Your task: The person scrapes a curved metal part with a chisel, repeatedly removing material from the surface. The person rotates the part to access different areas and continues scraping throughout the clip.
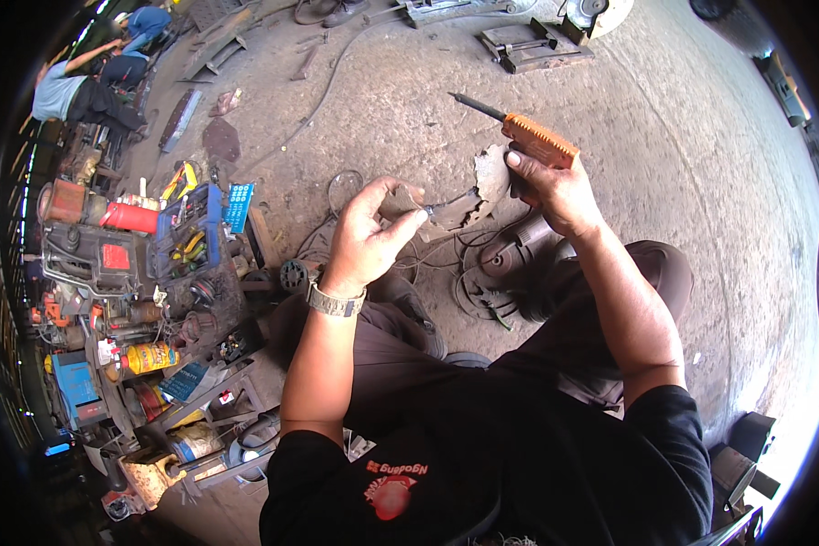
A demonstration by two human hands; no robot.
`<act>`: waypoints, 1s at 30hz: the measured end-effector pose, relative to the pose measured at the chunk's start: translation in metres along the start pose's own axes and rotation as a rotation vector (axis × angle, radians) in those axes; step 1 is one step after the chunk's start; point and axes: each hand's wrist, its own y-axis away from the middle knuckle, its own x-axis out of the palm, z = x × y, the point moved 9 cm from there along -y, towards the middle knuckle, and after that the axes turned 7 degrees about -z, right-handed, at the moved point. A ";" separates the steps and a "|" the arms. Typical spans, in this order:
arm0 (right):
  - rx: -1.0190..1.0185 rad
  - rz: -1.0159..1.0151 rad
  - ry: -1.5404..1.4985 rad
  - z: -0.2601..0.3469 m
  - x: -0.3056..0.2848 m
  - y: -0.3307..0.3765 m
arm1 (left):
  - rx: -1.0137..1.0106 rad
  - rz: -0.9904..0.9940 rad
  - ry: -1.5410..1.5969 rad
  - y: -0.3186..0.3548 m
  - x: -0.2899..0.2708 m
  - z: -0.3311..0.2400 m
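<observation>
My right hand [555, 187] is closed around an orange tool [541, 141] with a ribbed body and a long dark shaft tapering to a tip. The shaft points up and left, away from me. My left hand [373, 227] is pinched on a small brownish piece [399, 202], thumb against fingers. Between the hands is a ragged, torn-looking grey-brown sheet [491, 175]; a curved strip reaches from it toward my left fingertips. Whether the sheet and the small piece are joined, I cannot tell. Below my right hand, a grey power tool [514, 250] rests on the floor.
Cables [323, 91] trail over the concrete floor. At left are a blue toolbox [187, 227], a red cylinder [127, 217], a yellow container [150, 357] and crowded tools. Two people [73, 91] work at the far left. A metal frame [532, 45] lies at the back.
</observation>
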 end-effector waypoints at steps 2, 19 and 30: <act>0.035 -0.028 -0.002 -0.007 -0.004 -0.001 | 0.001 -0.013 -0.043 -0.004 -0.008 0.001; -0.719 0.145 0.446 0.045 0.034 0.041 | -0.414 -0.274 0.666 -0.004 -0.037 0.061; -0.841 0.148 0.549 0.056 0.040 0.048 | -0.003 -0.364 0.311 -0.008 -0.059 0.044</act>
